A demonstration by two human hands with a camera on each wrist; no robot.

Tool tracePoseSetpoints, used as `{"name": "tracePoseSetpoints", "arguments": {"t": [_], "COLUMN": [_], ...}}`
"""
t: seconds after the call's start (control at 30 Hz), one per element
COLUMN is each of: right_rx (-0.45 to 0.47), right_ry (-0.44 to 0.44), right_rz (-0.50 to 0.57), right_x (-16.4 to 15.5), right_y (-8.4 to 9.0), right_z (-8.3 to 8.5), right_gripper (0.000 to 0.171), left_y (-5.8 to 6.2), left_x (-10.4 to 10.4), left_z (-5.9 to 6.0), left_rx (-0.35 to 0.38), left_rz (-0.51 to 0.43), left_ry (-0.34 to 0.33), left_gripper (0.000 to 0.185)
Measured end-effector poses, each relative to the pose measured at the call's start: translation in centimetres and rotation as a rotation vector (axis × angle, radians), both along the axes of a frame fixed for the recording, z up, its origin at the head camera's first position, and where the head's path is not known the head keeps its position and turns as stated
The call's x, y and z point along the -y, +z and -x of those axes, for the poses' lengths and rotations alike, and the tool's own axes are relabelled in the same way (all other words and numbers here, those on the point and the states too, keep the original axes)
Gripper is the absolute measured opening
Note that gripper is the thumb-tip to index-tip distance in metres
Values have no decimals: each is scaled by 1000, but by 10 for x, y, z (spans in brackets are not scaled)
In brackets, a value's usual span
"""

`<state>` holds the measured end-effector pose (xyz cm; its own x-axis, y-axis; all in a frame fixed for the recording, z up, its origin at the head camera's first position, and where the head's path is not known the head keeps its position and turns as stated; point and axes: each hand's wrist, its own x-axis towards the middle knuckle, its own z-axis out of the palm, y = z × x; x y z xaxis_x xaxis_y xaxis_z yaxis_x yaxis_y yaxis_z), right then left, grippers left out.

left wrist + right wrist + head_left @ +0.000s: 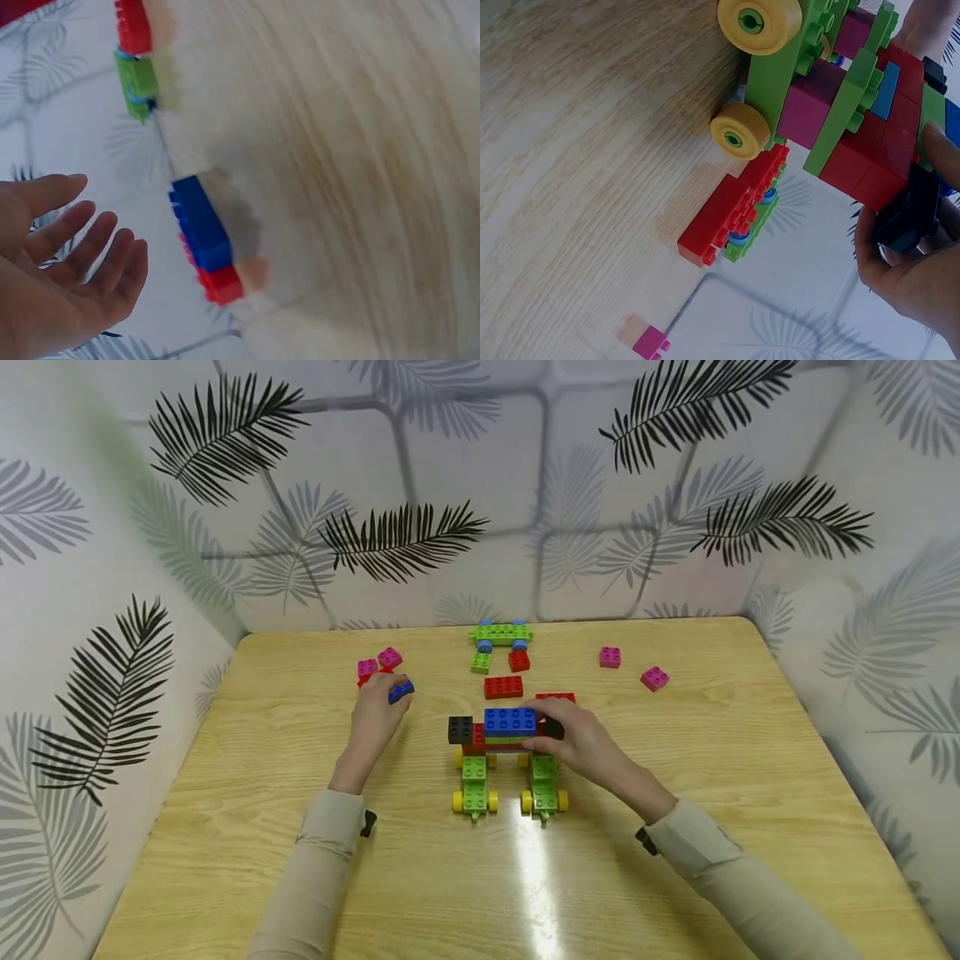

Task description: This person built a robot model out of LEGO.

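Note:
My left hand reaches over the table's far left, close to a blue brick. In the left wrist view its fingers are loosely bent with nothing between them, and the blue brick lies apart from them. My right hand grips the right end of a toy-brick model, thumb and fingers at its black brick and the layers beside it. Blue bricks top the model, over green and red layers, with another black brick at the left end. Two green wheeled bases with yellow wheels carry it.
Behind the model lie a red brick, a small green brick, a small red brick and a green base with blue wheels. Pink bricks lie back right, others back left. A patterned cloth backdrop borders the table.

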<state>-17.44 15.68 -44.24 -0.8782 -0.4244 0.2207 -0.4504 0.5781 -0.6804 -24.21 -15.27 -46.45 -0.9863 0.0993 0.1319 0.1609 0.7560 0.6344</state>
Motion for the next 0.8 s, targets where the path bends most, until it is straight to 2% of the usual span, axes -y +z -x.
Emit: {"name": "tracePoseSetpoints", "arguments": {"t": [0.33,0.6,0.8], "right_rx": [-6,-5,-12], "right_ry": [3,2,1], "right_rz": [-5,-10,-19], "right_x": [-1,-1,-1], "right_y": [0,-1,0], "right_z": [0,-1,0], "right_gripper": [49,49,49], "left_y": [-13,-27,-29], "left_x": [15,19,17], "left_z": [18,23,23], "left_rx": [79,101,88], "left_rz": [62,101,117], "left_ry": [88,111,100], "left_gripper": [41,45,43]}}
